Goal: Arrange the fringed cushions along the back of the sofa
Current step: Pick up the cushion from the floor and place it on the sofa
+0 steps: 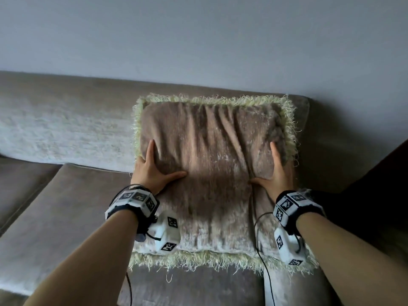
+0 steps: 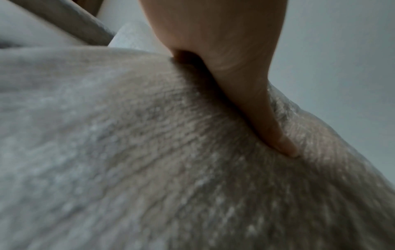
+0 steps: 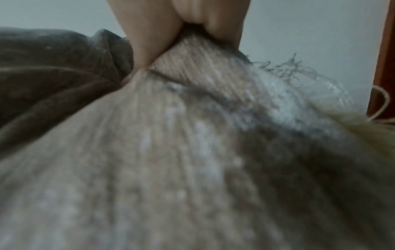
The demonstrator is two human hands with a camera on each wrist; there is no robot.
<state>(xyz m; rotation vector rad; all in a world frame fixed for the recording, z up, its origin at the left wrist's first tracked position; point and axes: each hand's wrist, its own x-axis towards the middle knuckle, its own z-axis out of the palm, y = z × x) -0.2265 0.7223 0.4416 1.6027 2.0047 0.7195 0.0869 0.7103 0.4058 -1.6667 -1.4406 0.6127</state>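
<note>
A brown fringed cushion (image 1: 209,155) with pale yellow-green fringe leans against the sofa back (image 1: 66,120), near the sofa's right end. Its lower fringed edge lies on the seat (image 1: 77,206). My left hand (image 1: 154,171) presses flat on the cushion's left part, fingers straight and thumb spread toward the middle. My right hand (image 1: 274,171) presses the right part the same way. In the left wrist view the thumb of my left hand (image 2: 235,67) sinks into the cushion (image 2: 171,160). In the right wrist view the cushion (image 3: 171,152) bulges between thumb and fingers of my right hand (image 3: 181,25).
The grey-brown sofa runs off to the left, with a lighter throw over its back. A plain wall (image 1: 198,40) rises behind it. A dark shape (image 1: 375,184) borders the sofa on the right. Cables hang from both wrist units over the seat's front.
</note>
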